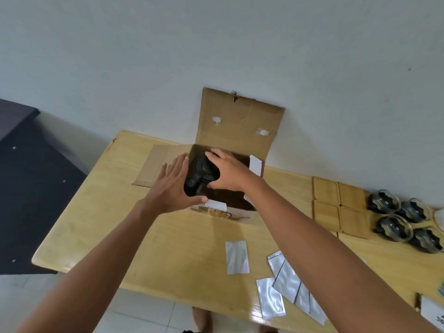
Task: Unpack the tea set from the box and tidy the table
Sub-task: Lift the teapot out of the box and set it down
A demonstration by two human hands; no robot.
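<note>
An open cardboard box (240, 131) stands at the far edge of the wooden table (101, 212), its lid flap upright against the wall. A black teapot (200, 175) sits in the box's mouth. My right hand (230, 171) grips the teapot from above and the right. My left hand (173, 186) is spread with straight fingers against the teapot's left side, thumb under it. The inside of the box below the pot is dark.
Several wooden coasters (340, 207) lie right of the box, and beyond them several glass cups with black holders (394, 227). Silver foil sachets (236, 257) are scattered on the near table. A white card (432, 313) sits at the right edge. A dark surface (31, 188) lies left.
</note>
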